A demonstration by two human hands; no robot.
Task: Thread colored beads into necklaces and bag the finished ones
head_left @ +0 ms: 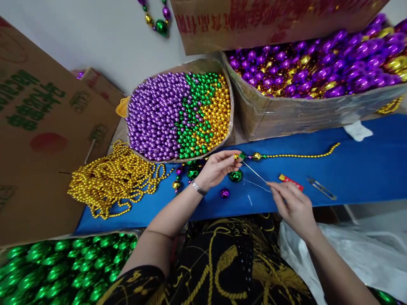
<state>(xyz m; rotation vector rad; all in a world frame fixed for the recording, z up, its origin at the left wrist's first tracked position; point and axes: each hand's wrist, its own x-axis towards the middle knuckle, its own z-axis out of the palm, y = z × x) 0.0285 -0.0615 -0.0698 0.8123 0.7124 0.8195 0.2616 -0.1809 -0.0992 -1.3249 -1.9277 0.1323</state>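
My left hand (219,167) pinches a green bead (242,156) and a small gold bead at one end of a bead string. From there a larger gold bead (256,156) and a gold bead chain (302,155) stretch right across the blue cloth. My right hand (294,205) is closed on a thin, straight, needle-like rod (255,171) whose far tip meets the green bead. A fine white thread (257,185) trails by its fingers. Below my left hand lie a big green bead (235,176) and a purple bead (225,193).
A box of small purple, green and gold beads (155,114) stands behind. Purple and gold beads fill a carton (280,118) at back right. Gold bead chains (104,182) are heaped left; large green beads (63,267) sit front left. Thread snips (321,188) and a red packet (291,182) lie right.
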